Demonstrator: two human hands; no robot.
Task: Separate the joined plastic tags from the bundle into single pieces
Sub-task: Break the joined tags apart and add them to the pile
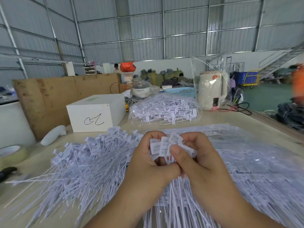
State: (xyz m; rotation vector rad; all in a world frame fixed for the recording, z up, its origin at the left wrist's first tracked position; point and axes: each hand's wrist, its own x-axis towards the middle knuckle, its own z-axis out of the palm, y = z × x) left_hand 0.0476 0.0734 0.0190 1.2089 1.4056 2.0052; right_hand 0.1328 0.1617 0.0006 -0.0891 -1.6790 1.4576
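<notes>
Seen from a head-worn camera looking down at a worktable (pixel 256 120), two bare hands meet at the centre of the view. The left hand (pixel 148 165) and the right hand (pixel 199 162) together grip a small bundle of joined plastic tags (pixel 164 145), white rectangular heads fanned upward between them. The fingers of both hands curl tightly around the bundle; the right thumb (pixel 176 153) presses across the front of the tag heads, and the left thumb tucks in just under it. The fingertips behind the bundle are hidden, and so are the points where the tags join one another. The thin tails of the held tags drop down behind the hands and cannot be told apart from those lying below.

To the left of the hands spreads a loose pile of tags (pixel 85 163), tails pointing toward the viewer, some blurred. To the right lies a flatter mass of tags (pixel 246 162) under or inside clear plastic; which one is hard to say. Farther back sits a clear bag of tags (pixel 164 109).

A white box (pixel 97 112) with a handwritten scrawl stands at left rear, a cream electric kettle (pixel 212 89) wrapped in clear plastic at right rear. A roll of tape (pixel 12 154) is cut off by the left edge. At far right an orange figure is too blurred to describe.
</notes>
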